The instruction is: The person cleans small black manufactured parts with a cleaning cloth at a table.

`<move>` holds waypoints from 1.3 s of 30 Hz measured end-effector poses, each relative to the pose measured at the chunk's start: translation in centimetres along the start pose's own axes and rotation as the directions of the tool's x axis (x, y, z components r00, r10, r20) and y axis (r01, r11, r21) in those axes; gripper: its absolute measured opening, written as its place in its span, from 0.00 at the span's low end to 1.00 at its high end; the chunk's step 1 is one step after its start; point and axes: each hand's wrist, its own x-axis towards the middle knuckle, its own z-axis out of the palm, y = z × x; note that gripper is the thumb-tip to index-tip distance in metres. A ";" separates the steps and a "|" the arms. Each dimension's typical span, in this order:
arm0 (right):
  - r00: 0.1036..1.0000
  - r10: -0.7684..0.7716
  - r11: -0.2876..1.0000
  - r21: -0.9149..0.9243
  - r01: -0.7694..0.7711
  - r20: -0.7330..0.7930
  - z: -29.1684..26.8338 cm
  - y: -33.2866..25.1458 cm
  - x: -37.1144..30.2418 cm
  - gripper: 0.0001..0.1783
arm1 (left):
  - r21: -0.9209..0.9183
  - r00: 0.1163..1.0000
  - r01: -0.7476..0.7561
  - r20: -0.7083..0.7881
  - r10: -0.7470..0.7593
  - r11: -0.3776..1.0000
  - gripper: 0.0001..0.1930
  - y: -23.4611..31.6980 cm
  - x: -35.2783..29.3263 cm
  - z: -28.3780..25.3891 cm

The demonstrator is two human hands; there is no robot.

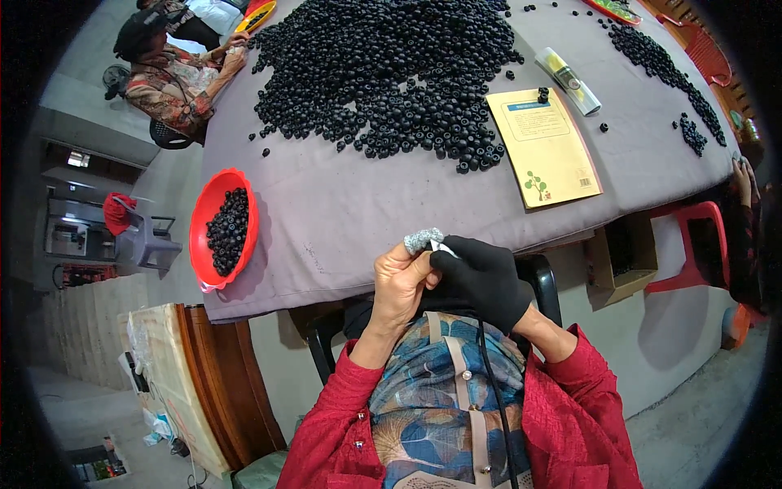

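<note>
My left hand is bare except for a grey knitted cover on one raised finger. Its other fingers are curled, and whether they hold anything is hidden. My right hand, in a black glove, meets it just off the table's near edge. A small white strip shows between the gloved fingertips, against the covered finger. Beyond my hands, a large pile of small black ring-shaped parts covers the grey tablecloth. More black parts lie in a red basin on the left.
A yellow booklet lies at right, beside a clear-and-white cylinder. Another person sits at the far left; a hand shows at the right edge. A red stool and a cardboard box stand below the table's right side.
</note>
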 end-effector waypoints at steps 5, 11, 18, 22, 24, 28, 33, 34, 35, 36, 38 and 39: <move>0.993 0.118 0.990 0.080 -0.118 0.007 0.0 -0.1 0.0 0.13 | -0.032 0.999 0.021 -0.027 -0.022 0.999 0.09 0.0 -0.1 0.5; 0.994 0.052 0.998 0.029 -0.049 -0.101 0.4 1.4 -0.3 0.14 | -0.246 0.996 0.079 0.050 -0.069 0.966 0.08 0.4 0.3 0.1; 0.984 0.155 0.979 0.145 -0.141 -0.091 -0.2 2.4 -0.2 0.15 | -0.276 0.992 0.083 0.115 -0.053 0.958 0.08 0.8 0.2 0.0; 0.995 0.075 0.997 0.031 -0.073 -0.060 -0.1 2.5 -0.2 0.16 | -0.277 0.987 0.088 0.152 -0.047 0.957 0.10 0.6 0.1 -0.3; 0.997 0.027 1.000 0.002 -0.027 -0.068 -0.2 2.7 -0.1 0.16 | -0.275 0.988 0.086 0.144 -0.048 0.957 0.10 0.6 0.2 -0.2; 0.992 -0.118 0.980 -0.165 0.108 -0.052 -0.4 2.5 0.1 0.16 | -0.236 0.992 0.079 0.112 -0.054 0.968 0.10 0.5 0.4 0.0; 0.937 0.348 0.861 0.395 -0.320 0.001 -0.1 0.0 0.5 0.17 | -0.194 0.993 0.021 0.114 0.002 0.981 0.09 0.4 0.1 0.4; 0.979 0.206 0.952 0.231 -0.198 -0.009 -0.3 0.1 0.5 0.18 | -0.105 0.997 0.053 0.066 -0.046 0.993 0.08 0.2 0.1 0.5; 0.998 0.059 0.996 0.060 -0.059 0.004 -0.3 0.3 0.6 0.20 | -0.017 0.996 0.086 0.011 -0.086 0.996 0.07 0.1 0.1 0.6; 0.937 0.349 0.899 0.283 -0.335 0.000 -0.1 0.3 0.6 0.22 | 0.016 0.995 0.101 0.026 -0.101 0.995 0.07 0.1 -0.1 0.8; 0.978 0.206 0.962 0.175 -0.208 0.030 -0.3 0.2 0.7 0.23 | 0.057 0.994 0.089 0.055 -0.092 0.994 0.06 0.0 -0.2 1.0; 0.994 0.090 0.993 0.070 -0.094 0.069 -0.6 0.3 0.4 0.24 | 0.078 0.993 0.085 0.073 -0.091 0.993 0.06 -0.1 -0.2 1.2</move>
